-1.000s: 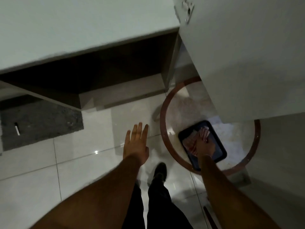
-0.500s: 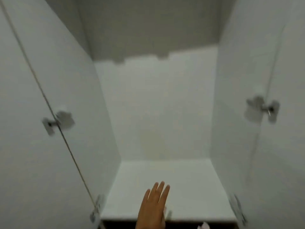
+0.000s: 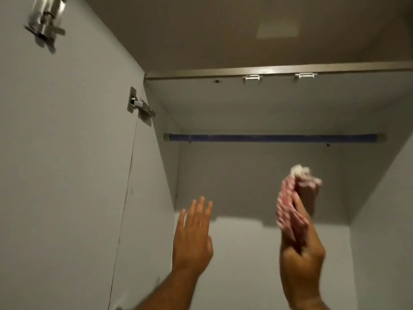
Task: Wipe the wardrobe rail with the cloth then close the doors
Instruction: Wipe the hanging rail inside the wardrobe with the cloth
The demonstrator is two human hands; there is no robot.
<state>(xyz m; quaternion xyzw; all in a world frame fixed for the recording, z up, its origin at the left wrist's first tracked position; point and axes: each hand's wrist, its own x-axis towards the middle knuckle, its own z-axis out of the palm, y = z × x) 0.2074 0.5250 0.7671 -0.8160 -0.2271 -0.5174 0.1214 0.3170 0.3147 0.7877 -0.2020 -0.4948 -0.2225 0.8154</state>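
Observation:
A dark blue wardrobe rail (image 3: pixel 272 138) spans the open white wardrobe from side wall to side wall, high in the view. My right hand (image 3: pixel 300 245) is raised below the rail's right half, gripping a bunched red-and-white striped cloth (image 3: pixel 288 195) whose top still hangs well under the rail. My left hand (image 3: pixel 193 237) is lifted beside it at lower centre, fingers spread, holding nothing. The left door (image 3: pixel 62 153) stands swung open, its inner face towards me. The right door is out of view.
Metal hinges (image 3: pixel 139 108) join the left door to the cabinet side; another hinge (image 3: pixel 45 23) shows blurred at top left. The wardrobe's top panel edge (image 3: pixel 277 70) carries two small metal clips. The room ceiling is above.
The view has swung from the floor and a round table up into the wardrobe. My right hand took the cloth from the dark tray and has risen with it; my left hand also rose.

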